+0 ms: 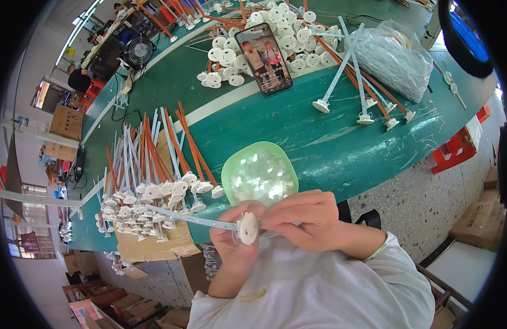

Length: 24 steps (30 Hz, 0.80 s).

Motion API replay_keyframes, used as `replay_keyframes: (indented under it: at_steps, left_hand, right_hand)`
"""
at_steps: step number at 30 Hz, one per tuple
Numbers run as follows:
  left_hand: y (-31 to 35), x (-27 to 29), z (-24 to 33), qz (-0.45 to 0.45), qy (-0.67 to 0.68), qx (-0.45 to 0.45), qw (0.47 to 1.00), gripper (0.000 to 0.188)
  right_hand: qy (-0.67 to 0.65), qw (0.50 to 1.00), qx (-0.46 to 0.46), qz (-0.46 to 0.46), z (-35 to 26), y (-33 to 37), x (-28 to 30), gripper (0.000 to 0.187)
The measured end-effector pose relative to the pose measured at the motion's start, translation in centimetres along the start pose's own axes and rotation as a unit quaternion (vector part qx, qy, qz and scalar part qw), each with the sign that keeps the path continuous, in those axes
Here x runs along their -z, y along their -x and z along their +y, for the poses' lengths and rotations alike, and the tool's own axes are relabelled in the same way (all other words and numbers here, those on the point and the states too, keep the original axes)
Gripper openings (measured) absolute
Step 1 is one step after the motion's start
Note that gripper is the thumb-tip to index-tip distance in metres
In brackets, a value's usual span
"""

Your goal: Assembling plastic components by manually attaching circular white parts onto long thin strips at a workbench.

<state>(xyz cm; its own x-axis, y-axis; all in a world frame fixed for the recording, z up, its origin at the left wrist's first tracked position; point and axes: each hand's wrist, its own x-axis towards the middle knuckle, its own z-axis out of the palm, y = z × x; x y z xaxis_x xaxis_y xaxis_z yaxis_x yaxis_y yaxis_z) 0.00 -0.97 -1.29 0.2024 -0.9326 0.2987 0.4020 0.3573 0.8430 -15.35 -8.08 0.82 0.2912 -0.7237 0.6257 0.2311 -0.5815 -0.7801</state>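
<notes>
My left hand is closed around a white round disc with a thin LED strip fixed to it. That strip points off to the left, and thin wires hang by the disc. Fingers and thumb of my right hand are pinched together at the disc's right edge; whatever is between them is hidden. Just beyond both hands stands a light green bowl holding many small, shiny, clear flat pieces.
Left of the bowl, many strips with white discs lie on cardboard. More discs are heaped at the back behind a phone. Several strips and a clear plastic bag lie at right on the green table.
</notes>
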Motion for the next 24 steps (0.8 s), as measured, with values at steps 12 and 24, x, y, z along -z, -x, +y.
replay_keyframes:
  at_steps: [12,24]
  left_hand:
    - [0.1,0.3,-0.2,-0.007,-0.047,0.010,0.999,0.057]
    - [0.1,0.5,-0.3,-0.011,-0.041,0.011,0.999,0.057]
  right_hand:
    - [-0.085,0.991,-0.073,-0.076,-0.2,0.0,0.8,0.012]
    - [-0.027,0.996,-0.018,-0.078,0.0,0.2,0.4,0.016]
